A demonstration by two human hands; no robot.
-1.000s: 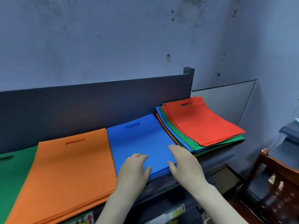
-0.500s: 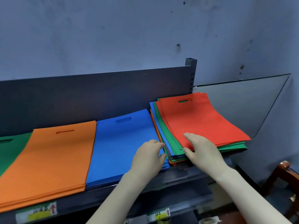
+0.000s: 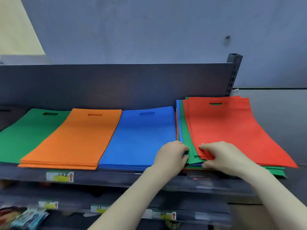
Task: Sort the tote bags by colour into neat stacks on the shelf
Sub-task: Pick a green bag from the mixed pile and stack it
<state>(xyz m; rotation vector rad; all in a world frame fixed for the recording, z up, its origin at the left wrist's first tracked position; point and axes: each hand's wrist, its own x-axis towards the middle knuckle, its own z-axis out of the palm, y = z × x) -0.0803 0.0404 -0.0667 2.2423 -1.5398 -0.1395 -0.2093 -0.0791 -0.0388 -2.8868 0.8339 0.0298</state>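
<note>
Flat tote bags lie in stacks on a dark shelf [image 3: 116, 177]: a green stack [image 3: 25, 135], an orange stack [image 3: 74, 138] and a blue stack [image 3: 141, 136]. At the right end sits a mixed pile with red bags [image 3: 232, 130] on top and green, blue and orange edges [image 3: 184, 130] showing beneath. My left hand [image 3: 171, 155] rests at the pile's front-left corner, fingers curled against the green edges. My right hand [image 3: 221, 156] pinches the front-left corner of the red bags, fingers on top and thumb under.
A dark back panel [image 3: 116, 83] and an upright post [image 3: 233, 73] stand behind the stacks. Price labels [image 3: 59, 176] are stuck on the shelf's front edge. A lower shelf holds packets [image 3: 25, 218] at the bottom left. A grey board [image 3: 274, 103] leans at the right.
Both hands have moved right from the blue stack to the mixed pile's front-left corner. My right hand now grips the red bags' corner. The view has shifted left and closer.
</note>
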